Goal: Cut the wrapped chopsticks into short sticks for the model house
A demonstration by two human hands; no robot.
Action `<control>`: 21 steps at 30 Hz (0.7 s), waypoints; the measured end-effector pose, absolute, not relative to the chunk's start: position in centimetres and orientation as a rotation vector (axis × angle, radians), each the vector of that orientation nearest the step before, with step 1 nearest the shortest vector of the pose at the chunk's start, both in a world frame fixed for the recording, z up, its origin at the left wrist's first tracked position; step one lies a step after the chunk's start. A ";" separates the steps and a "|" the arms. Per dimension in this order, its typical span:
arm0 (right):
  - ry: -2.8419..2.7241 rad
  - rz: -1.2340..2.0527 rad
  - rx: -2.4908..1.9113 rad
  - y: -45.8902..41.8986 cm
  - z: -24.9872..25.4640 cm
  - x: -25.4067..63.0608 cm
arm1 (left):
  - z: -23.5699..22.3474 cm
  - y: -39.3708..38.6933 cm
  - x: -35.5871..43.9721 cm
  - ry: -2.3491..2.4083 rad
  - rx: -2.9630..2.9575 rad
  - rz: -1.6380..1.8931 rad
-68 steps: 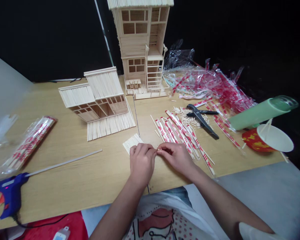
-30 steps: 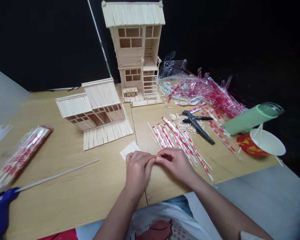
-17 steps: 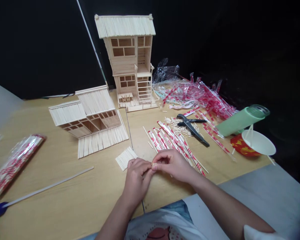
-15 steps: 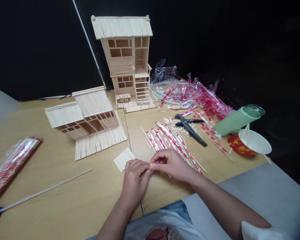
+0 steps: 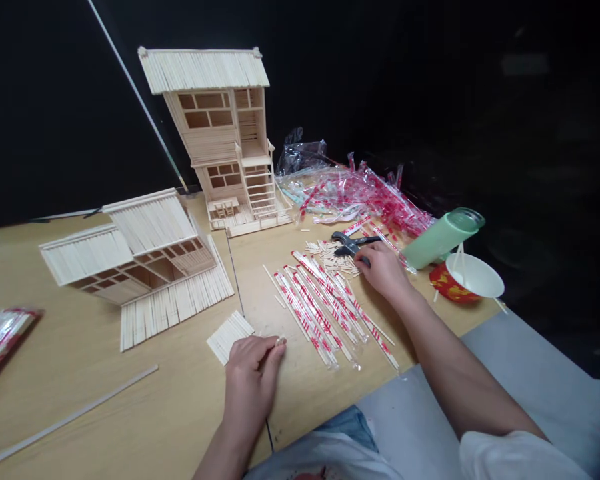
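Observation:
My left hand (image 5: 250,373) rests near the table's front edge, pinching a tiny pale wooden stick piece (image 5: 280,341) between its fingertips. Just left of it lies a small flat mat of glued sticks (image 5: 229,335). My right hand (image 5: 384,270) is far forward, its fingers over black cutting pliers (image 5: 350,243) and hiding their long end. Under and beside that hand lie a heap of short cut stick pieces (image 5: 330,258) and several chopsticks in red-printed paper wrappers (image 5: 315,313). I cannot tell whether the right fingers grip the pliers.
A tall stick-built house model (image 5: 213,133) and a lower model (image 5: 130,257) stand at the back left. Crumpled plastic wrappers (image 5: 350,190) lie behind the pliers. A green bottle (image 5: 443,239) and a tipped paper cup (image 5: 473,275) sit at the right end of the wooden table (image 5: 80,373).
My hands have parted. The right hand has moved forward and right from the left hand to the black pliers. The left hand stays near the front, still pinching the small piece. The view has shifted left.

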State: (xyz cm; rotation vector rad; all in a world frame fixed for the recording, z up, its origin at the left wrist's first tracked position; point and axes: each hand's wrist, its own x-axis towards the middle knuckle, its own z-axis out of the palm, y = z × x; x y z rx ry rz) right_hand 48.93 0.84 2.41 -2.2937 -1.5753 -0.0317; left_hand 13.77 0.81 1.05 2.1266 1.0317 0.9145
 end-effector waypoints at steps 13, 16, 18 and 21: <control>-1.667 0.066 -2.391 1.6 3.1 47.9 | 1.3 0.8 14.0 0.986 2.128 0.926; -1.672 0.126 -2.448 1.9 3.4 47.6 | 1.2 0.8 13.9 0.985 2.123 0.936; -1.668 0.154 -2.475 2.2 3.5 47.7 | 1.1 0.8 13.8 0.988 2.121 0.938; -1.620 0.148 -2.519 2.8 3.5 47.8 | 1.0 0.8 13.8 0.988 2.115 0.940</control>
